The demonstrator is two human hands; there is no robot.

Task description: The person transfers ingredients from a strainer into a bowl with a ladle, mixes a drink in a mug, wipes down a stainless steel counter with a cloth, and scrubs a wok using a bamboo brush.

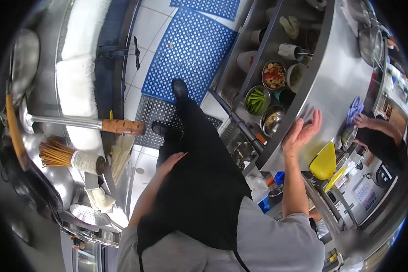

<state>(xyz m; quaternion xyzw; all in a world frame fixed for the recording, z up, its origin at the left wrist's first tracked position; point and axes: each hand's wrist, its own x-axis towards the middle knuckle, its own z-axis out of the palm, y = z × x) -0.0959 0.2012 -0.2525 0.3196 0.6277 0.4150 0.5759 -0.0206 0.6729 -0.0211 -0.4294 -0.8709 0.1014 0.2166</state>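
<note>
My right hand [302, 135] is over the edge of the steel counter [331, 86], fingers apart and holding nothing; whether it touches the metal I cannot tell. Against the front of my black apron [199, 190] lies my left hand [171, 162], its visible fingers stretched out with nothing in them. On the shelf under the counter, near my right hand, sit a bowl of green vegetables [256, 100], a bowl of red and pale food [274, 75] and a metal bowl [272, 120]. A yellow board [323, 161] stands just beyond my right wrist.
To the left are a wooden-handled ladle [122, 127], a bamboo brush [72, 156], a perforated skimmer [87, 214] and white cloths [77, 86]. Blue perforated mats [190, 54] cover the tiled floor. Across the counter, another person's hand [361, 120] touches a blue cloth [355, 109].
</note>
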